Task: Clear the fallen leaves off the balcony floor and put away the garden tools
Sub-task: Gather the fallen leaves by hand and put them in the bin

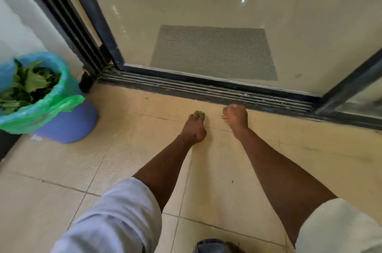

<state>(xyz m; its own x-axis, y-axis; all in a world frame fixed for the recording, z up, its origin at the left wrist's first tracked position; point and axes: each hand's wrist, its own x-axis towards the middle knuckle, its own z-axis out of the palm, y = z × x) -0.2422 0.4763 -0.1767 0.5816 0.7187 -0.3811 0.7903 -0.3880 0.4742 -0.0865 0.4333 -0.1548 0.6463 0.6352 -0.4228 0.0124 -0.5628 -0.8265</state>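
My left hand (194,128) reaches down to the beige tiled balcony floor (124,159) and pinches a small green leaf scrap (199,112) at its fingertips. Just to its right, my right hand (236,117) is low beside the sliding-door track (206,87), its fingers curled; whether it holds anything I cannot make out. At the left edge stands a blue bucket (70,124) lined with a green bag (41,112), filled with green leaves (26,85). No garden tools are in view.
A dark-framed sliding screen door (206,15) closes the far side, with a grey mat (213,52) behind it indoors. A white wall (20,25) rises at the left. A few tiny dark specks lie on the tiles.
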